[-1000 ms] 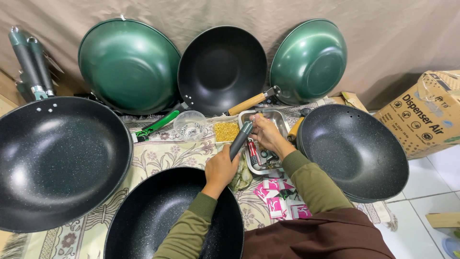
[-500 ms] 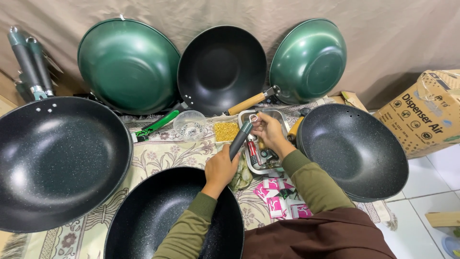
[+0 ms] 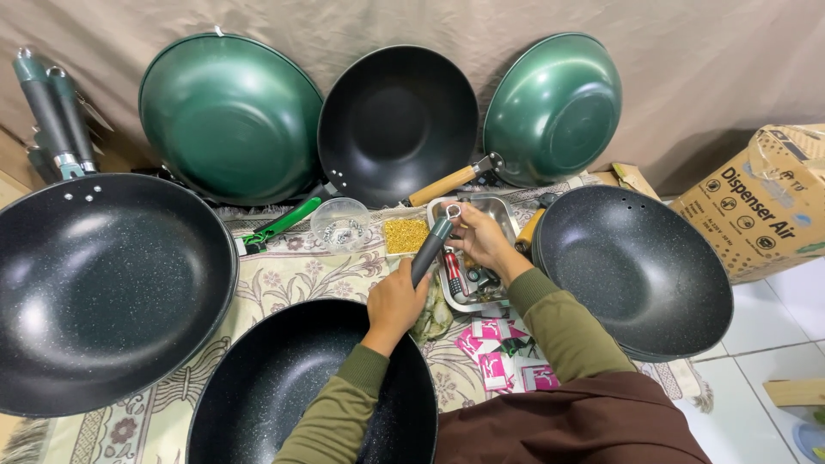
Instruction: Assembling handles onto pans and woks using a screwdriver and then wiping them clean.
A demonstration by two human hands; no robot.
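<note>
The left hand [image 3: 397, 302] is clenched around the lower end of a dark grey pan handle [image 3: 430, 251], holding it slanted above the far rim of the near black wok [image 3: 284, 395]. The right hand [image 3: 478, 241] pinches at the handle's metal tip, fingertips closed on what looks like a small ring or fitting there (too small to tell exactly). Judging by this, the step in hand is fitting hardware onto the handle's end. The handle hangs just over the steel tray [image 3: 498, 210] of tools, with a clear bowl of small metal parts [image 3: 341, 225] and a tub of yellow bits [image 3: 406, 235] just to its left. The next move seems to call for a steady left grip and fine fingertip turning on the right.
</note>
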